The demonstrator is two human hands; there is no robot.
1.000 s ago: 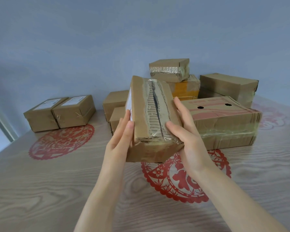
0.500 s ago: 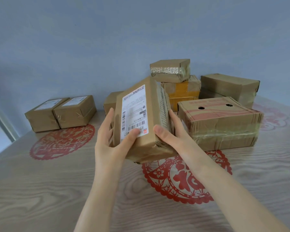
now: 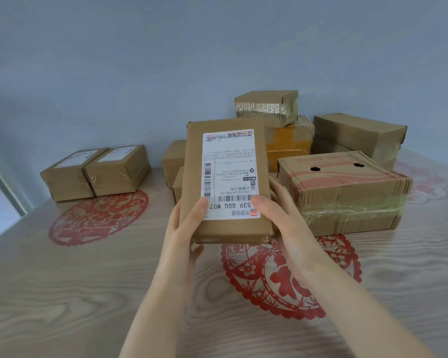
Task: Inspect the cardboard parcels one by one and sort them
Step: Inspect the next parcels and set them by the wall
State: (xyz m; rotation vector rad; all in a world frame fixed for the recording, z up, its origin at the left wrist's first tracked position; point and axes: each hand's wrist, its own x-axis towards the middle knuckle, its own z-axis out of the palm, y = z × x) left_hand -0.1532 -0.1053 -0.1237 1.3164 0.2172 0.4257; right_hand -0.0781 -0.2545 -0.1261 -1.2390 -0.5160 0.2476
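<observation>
A flat brown cardboard parcel [image 3: 225,182] is held up above the table, its white shipping label facing me and printed upside down. My left hand [image 3: 185,228] grips its lower left corner, thumb on the label. My right hand [image 3: 282,218] grips its lower right side, thumb on the label too. Behind it stands a heap of parcels: a large one with red print and two holes [image 3: 344,189], a yellow-taped one [image 3: 287,143], a small one on top [image 3: 267,105] and a long one at the back right [image 3: 357,135].
Two labelled parcels [image 3: 96,171] stand side by side at the back left on a red paper-cut [image 3: 98,218]. Another red paper-cut [image 3: 290,275] lies on the wooden table [image 3: 62,293] under my hands. Small parcels [image 3: 172,161] peek out behind the held one. A grey wall closes the back.
The parcel has been turned in my hands from its torn taped side to its label side, which now faces me squarely. Both thumbs have shifted onto the label.
</observation>
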